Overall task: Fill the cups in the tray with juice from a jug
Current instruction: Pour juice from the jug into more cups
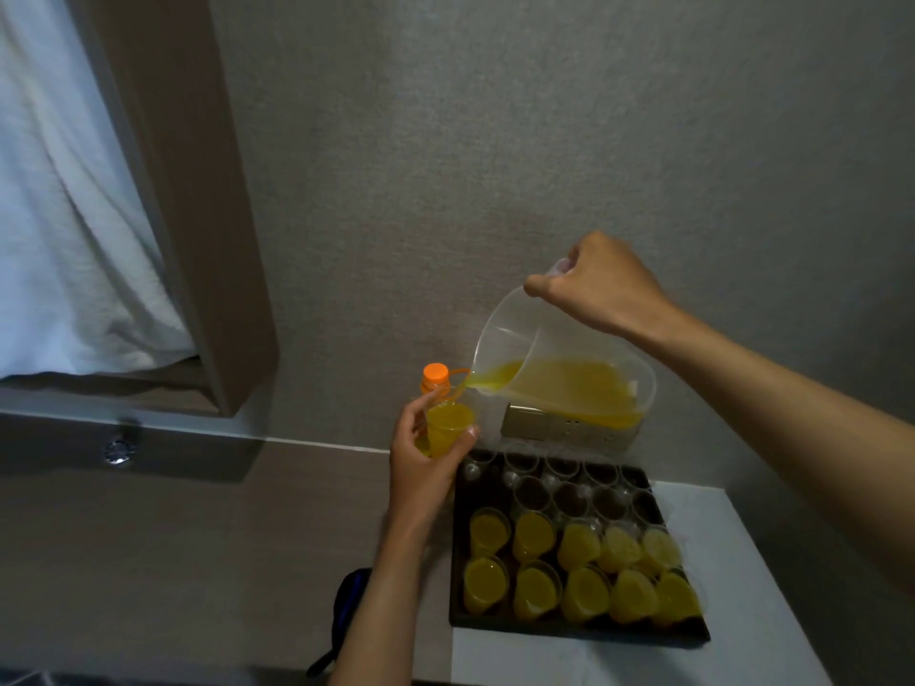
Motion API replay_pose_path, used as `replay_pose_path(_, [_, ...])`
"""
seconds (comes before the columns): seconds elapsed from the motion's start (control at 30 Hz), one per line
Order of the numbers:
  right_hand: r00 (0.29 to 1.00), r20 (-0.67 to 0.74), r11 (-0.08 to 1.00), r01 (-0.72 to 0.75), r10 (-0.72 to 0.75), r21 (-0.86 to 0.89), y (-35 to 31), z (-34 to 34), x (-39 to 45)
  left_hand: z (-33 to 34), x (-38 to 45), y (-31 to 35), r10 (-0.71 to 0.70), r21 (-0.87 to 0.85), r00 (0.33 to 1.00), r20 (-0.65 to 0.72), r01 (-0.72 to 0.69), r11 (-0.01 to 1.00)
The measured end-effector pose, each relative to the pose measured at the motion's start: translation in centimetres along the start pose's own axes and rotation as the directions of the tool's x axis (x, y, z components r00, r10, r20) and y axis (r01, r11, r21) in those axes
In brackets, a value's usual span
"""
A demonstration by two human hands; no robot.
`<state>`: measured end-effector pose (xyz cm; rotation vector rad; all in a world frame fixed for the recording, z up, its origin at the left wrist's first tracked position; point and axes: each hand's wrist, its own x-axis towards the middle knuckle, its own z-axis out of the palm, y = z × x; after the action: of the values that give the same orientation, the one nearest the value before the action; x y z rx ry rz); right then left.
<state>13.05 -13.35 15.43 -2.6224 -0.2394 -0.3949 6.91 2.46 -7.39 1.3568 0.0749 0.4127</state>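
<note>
Right hand (601,284) tilting jug (559,368), juice streaming into cup (445,430) gripped by left hand (426,462), above tray (579,628)

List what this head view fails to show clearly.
- Bottle: only its orange cap and neck show; the left hand and the cup hide the rest.
- Jug handle: covered by the right hand.
- Empty cups at the back of the tray: dim and clear, so the count is uncertain.
- Dark object by the left forearm: partly hidden, unidentifiable.

I see a grey textured wall (495,141) ahead in dim light. At my upper left, a white curtain (64,215) hangs inside a brown window frame (198,190). A white counter (772,586) fills the lower right, its far edge meeting the wall.
</note>
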Motion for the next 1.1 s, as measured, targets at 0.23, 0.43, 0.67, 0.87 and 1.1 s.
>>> replay_pose_path(0.23, [1.0,0.011,1.0,0.013,-0.013,0.002,0.1,0.0,0.0,0.0,-0.2,0.2,0.003,0.005,1.0,0.007,-0.003,1.0])
replay_pose_path(0.43, [1.0,0.005,1.0,0.021,-0.021,-0.006,0.2,0.0,-0.1,0.2,-0.4,0.1,0.011,-0.002,1.0,0.002,-0.011,1.0])
replay_pose_path(0.67, [1.0,-0.001,1.0,0.019,-0.019,0.0,0.6,0.2,-0.3,0.5,-0.6,0.2,0.026,0.015,1.0,0.002,-0.026,1.0])
replay_pose_path(0.87, [1.0,-0.005,0.997,-0.01,0.011,0.074,1.8,0.9,-0.8,0.7,-0.7,0.0,0.023,0.032,1.0,0.011,-0.023,0.999])
replay_pose_path(1.1, [0.998,-0.02,0.981,-0.052,0.057,0.187,3.5,1.5,-1.4,1.0,-0.7,-0.6,0.02,0.043,1.0,0.006,-0.021,0.999])
